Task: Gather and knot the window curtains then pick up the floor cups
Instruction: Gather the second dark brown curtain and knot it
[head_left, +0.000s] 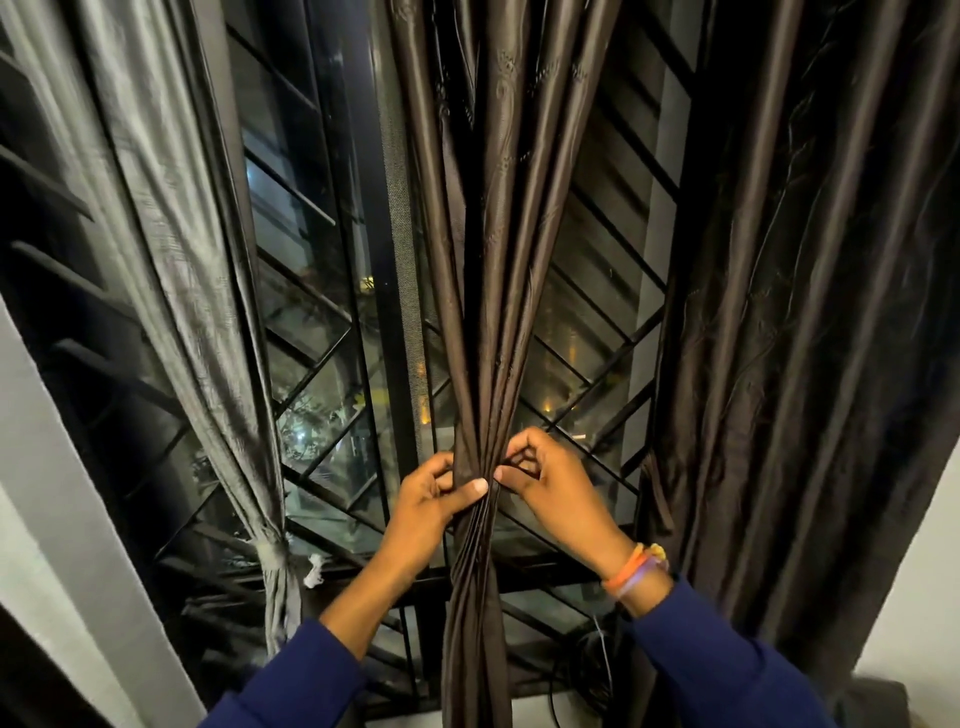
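Observation:
A dark brown satin curtain (488, 291) hangs in the middle of the window, bunched into a narrow rope at hand height. My left hand (428, 506) wraps around the bunch from the left, thumb pressed across its front. My right hand (550, 480) pinches folds of the same curtain from the right; coloured bands sit on that wrist. A grey curtain (171, 249) at the left is tied in a knot (274, 550) near the sill. A wider dark curtain (800, 322) hangs loose at the right. No cups are in view.
Behind the curtains is a window with a black diagonal metal grille (322, 364) and night lights outside. A black cable (587, 670) dangles under the sill at the lower right. Pale wall (57, 467) frames the left side.

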